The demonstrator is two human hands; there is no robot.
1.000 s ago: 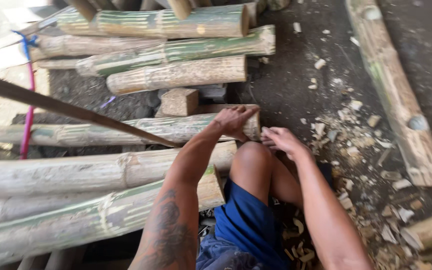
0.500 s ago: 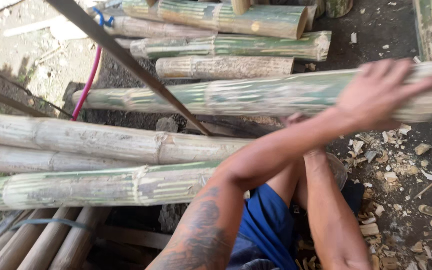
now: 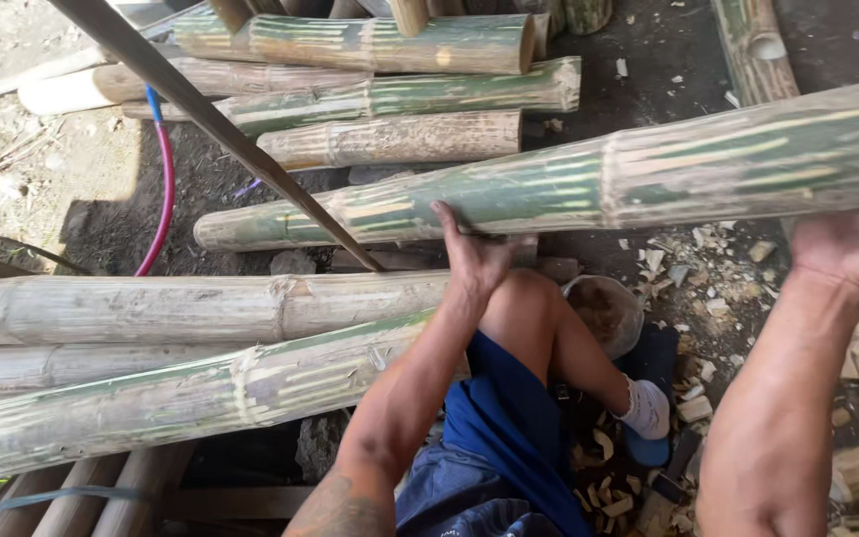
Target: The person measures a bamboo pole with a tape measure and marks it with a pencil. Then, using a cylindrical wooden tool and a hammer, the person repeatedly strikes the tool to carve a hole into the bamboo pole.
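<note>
I have the long green bamboo pole [image 3: 589,179] lifted, running from nine to three o'clock above my knee. My left hand [image 3: 474,254] cups its underside, my right hand [image 3: 852,249] supports it at three; it isn't set down.

Ground [image 3: 668,60]: dark packed earth, paler and sunlit toward 10 o'clock; carries everything here
Stacked poles [image 3: 390,94]: short cut bamboo lengths at 12 o'clock, lying side by side, cut ends facing 3 o'clock
Long poles [image 3: 181,343]: pale bamboo at 9 o'clock, lying parallel and touching
Single pole [image 3: 748,45]: at 1 o'clock, flat on the earth
Chips [image 3: 693,273]: pale shavings scattered at 3 to 5 o'clock
Hose [image 3: 163,199]: pink and blue, curving at 10 o'clock
</note>
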